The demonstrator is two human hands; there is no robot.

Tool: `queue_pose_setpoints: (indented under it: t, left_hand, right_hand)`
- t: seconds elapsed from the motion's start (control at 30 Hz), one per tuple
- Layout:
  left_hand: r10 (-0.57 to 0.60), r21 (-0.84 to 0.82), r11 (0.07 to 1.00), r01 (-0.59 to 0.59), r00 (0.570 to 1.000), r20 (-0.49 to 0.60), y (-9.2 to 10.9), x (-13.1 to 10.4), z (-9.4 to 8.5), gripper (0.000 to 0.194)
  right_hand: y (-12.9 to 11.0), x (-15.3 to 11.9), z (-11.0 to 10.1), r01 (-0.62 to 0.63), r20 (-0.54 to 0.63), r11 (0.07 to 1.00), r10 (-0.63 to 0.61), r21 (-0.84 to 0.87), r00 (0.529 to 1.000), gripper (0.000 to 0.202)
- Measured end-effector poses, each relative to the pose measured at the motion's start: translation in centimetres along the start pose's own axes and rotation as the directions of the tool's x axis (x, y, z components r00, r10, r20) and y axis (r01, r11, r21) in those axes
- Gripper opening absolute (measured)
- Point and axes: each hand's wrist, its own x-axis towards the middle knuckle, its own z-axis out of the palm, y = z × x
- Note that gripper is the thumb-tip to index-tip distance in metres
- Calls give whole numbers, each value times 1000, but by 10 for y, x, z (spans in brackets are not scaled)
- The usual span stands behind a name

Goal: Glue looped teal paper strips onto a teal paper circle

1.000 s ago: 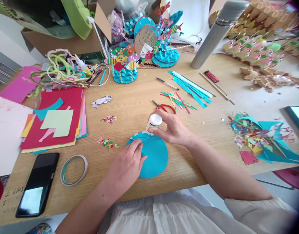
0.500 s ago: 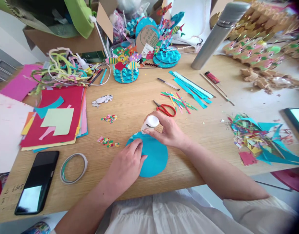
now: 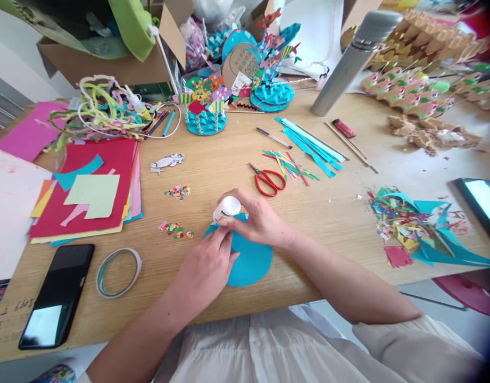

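Note:
My right hand [image 3: 264,223] grips a white glue bottle [image 3: 229,206], tipped with its round white end upward, over the far left edge of a blue paper disc [image 3: 250,263]. The bottle's lower tip is hidden behind my fingers. Pressed on the disc's left side, my left hand [image 3: 210,260] lies with fingers stretched out and thumb apart. Small pale marks show along the disc's far rim. Beyond my right hand lie red-handled scissors [image 3: 271,182]. Two small piles of coloured paper bits [image 3: 175,230] sit left of the disc.
At left are stacked coloured papers [image 3: 125,207], a phone [image 3: 57,298] and a tape roll [image 3: 119,272]. Blue strips [image 3: 308,143], a pen [image 3: 274,137] and a metal flask [image 3: 350,69] are farther back. Paper scraps [image 3: 404,223] lie right; fish decorations [image 3: 207,114] stand behind.
My right hand has moved the glue bottle leftward along the disc's far edge, closer to my left fingers. My left hand stays on the disc.

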Motion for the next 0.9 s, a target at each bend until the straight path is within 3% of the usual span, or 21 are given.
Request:
queue_pose_setpoints:
  t: [0.13,0.27,0.43,0.57,0.9]
  left_hand:
    - [7,5,1000,-7,999,34,0,0,0,28]
    - [-1,-5,1000,1,1000,21,0,0,0,31]
    - [-4,-18,1000,4,999,37,0,-1,-1,28]
    - [11,-5,1000,-11,1000,14,0,-1,-2,30]
    - [3,-10,1000,-3,1000,3,-2,-2,1,27]
  right_hand:
    - [-3,2,0,-47,-77,997,42,-65,996,26]
    - [-4,1,-3,-32,21,999,32,-21,999,27]
    - [1,1,-17,-51,-58,996,47,-76,997,28]
    - [2,2,-29,-22,-18,995,20,-92,1000,29]
    - [4,0,-33,-24,-43,993,20,-116,999,33]
